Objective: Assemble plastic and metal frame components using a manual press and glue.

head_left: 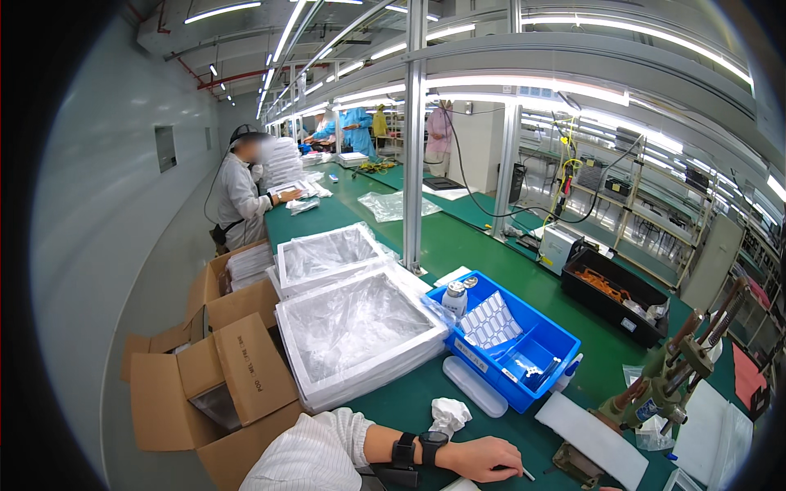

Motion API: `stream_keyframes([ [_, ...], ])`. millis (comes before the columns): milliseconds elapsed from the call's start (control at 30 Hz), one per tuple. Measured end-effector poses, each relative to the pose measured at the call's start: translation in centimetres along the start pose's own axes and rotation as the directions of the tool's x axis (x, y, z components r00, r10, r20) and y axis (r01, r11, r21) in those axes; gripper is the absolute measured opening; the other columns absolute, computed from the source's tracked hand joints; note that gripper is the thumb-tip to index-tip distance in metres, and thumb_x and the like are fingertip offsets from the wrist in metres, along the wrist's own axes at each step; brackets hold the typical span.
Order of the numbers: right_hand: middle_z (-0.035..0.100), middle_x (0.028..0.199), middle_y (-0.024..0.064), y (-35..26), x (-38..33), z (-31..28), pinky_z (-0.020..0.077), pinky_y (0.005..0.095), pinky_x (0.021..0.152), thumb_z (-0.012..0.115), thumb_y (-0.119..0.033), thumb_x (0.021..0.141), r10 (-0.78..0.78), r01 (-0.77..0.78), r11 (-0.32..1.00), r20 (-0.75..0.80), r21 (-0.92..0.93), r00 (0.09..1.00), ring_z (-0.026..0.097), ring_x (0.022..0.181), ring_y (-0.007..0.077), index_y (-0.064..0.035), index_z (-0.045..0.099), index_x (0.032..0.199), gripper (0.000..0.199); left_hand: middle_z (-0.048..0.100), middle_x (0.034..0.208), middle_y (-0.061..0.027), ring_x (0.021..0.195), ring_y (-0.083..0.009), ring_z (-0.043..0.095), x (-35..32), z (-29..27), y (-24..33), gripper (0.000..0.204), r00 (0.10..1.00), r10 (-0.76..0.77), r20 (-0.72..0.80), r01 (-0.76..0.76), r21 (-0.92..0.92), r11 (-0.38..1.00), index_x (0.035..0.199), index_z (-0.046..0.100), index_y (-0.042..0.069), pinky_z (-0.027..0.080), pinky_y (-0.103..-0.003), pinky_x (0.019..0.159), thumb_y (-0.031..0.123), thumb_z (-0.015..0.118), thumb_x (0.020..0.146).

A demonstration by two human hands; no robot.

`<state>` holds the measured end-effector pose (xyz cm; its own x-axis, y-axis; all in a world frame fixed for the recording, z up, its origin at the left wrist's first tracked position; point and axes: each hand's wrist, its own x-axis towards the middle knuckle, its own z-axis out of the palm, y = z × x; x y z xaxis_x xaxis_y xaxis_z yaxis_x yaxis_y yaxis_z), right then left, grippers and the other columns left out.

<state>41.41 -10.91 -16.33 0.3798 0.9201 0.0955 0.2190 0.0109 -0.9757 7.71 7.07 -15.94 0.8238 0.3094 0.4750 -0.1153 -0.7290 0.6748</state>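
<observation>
My left hand (489,458) reaches in from the lower edge, low over the green bench, with a white striped sleeve and two black bands at the wrist. Its fingers are curled closed; whatever they hold, if anything, is hidden. A thin pale stick (528,475) shows just beyond the fingertips, and I cannot tell whether the hand grips it. Crumpled white tissue (449,416) lies beside the wrist. To the right stand a white foam slab (591,438) and a green hand press (655,393) with lever handles. My right hand is out of view.
Beyond the hand sits a blue bin (524,393) with a white bottle (454,299) and a patterned sheet. Plastic-wrapped white frames (360,335) are stacked at left, above open cardboard boxes (176,401). A black crate (610,303) holds orange parts. A co-worker (244,192) works farther along.
</observation>
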Motion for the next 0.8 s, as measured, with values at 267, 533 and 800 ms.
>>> stream_keyframes([
  [267, 0.072, 0.095, 0.0069, -0.3, 0.4, -0.1, 0.0526, 0.0241, 0.077, 0.056, -0.005, 0.103, -0.011, 0.011, 1.000, 0.015, -0.025, 1.000, 0.064, 0.083, 0.0122, 0.0006, 0.068, 0.116, 0.019, 0.068, 0.091, -0.0096, 0.086, -0.0302, 0.064, 0.5, -0.3, 0.2, 0.015, 1.000, 0.004, 0.000, -0.004, 0.003, 1.000, 0.100, 0.071, 0.004, 0.049, -0.041, 0.081, 0.014, 0.059, 0.097],
  [533, 0.071, 0.095, 0.0070, 0.2, 0.5, -0.2, 0.0523, 0.0244, 0.078, 0.055, -0.005, 0.103, 0.031, -0.031, 0.999, 0.017, -0.012, 0.999, 0.063, 0.083, 0.0130, 0.0009, 0.068, 0.116, 0.019, 0.068, 0.093, -0.0102, 0.089, -0.0300, 0.065, -0.2, -0.2, 0.2, 0.015, 1.000, 0.000, 0.005, 0.000, 0.004, 1.000, 0.102, 0.070, 0.004, 0.050, -0.041, 0.081, 0.013, 0.059, 0.098],
  [800, 0.072, 0.099, 0.0074, -1.6, -0.8, 0.5, 0.0529, 0.0265, 0.076, 0.056, -0.009, 0.104, -0.009, 0.009, 1.000, 0.001, -0.013, 1.000, 0.065, 0.084, 0.0134, 0.0016, 0.070, 0.115, 0.020, 0.071, 0.102, -0.0101, 0.096, -0.0292, 0.067, 0.6, -3.3, 2.6, 0.015, 0.994, 0.022, -0.108, -0.018, 0.046, 0.999, 0.107, 0.070, 0.004, 0.052, -0.040, 0.084, 0.006, 0.061, 0.095],
])
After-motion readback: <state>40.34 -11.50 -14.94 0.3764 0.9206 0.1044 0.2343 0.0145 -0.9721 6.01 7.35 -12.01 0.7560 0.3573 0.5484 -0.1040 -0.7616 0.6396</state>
